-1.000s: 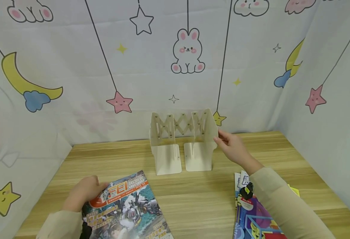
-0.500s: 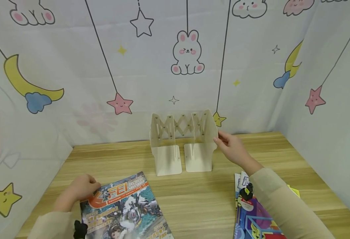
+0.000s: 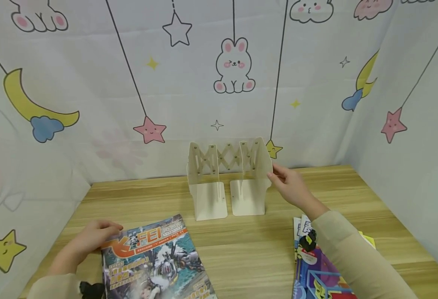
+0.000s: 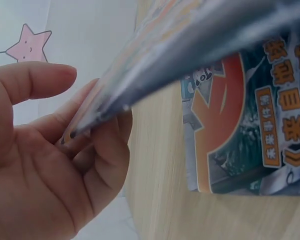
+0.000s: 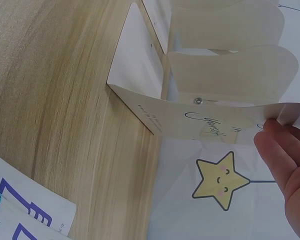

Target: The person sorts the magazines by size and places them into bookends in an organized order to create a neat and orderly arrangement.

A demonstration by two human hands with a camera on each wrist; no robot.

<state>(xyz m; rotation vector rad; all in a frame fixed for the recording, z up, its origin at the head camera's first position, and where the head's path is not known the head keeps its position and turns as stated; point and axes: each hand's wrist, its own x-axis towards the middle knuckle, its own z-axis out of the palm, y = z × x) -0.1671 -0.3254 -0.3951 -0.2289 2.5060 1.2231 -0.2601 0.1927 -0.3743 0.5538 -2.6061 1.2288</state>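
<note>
A cream expandable bookend (image 3: 211,202) with crisscross slats stands upright at the back of the table. My right hand (image 3: 294,187) grips the edge of its right side panel, with the thumb on the outer face. At the front left lies a magazine (image 3: 162,259) with a robot cover, and my left hand (image 3: 91,240) holds it by the top left corner. In the left wrist view, the upper magazine (image 4: 155,62) is tilted up, fingers curled around its edge and thumb raised off it. Beneath it, another magazine (image 4: 217,135) lies on the wood.
Several colourful magazines (image 3: 317,270) lie at the front right under my right forearm, with a yellow item (image 3: 369,239) showing beside them. The wooden table (image 3: 252,253) ends at a white cartoon-printed curtain (image 3: 189,99) behind and on both sides.
My left hand has slid left to the magazine's top left corner, and the cover there has shifted slightly. The right hand and the bookend have stayed put.
</note>
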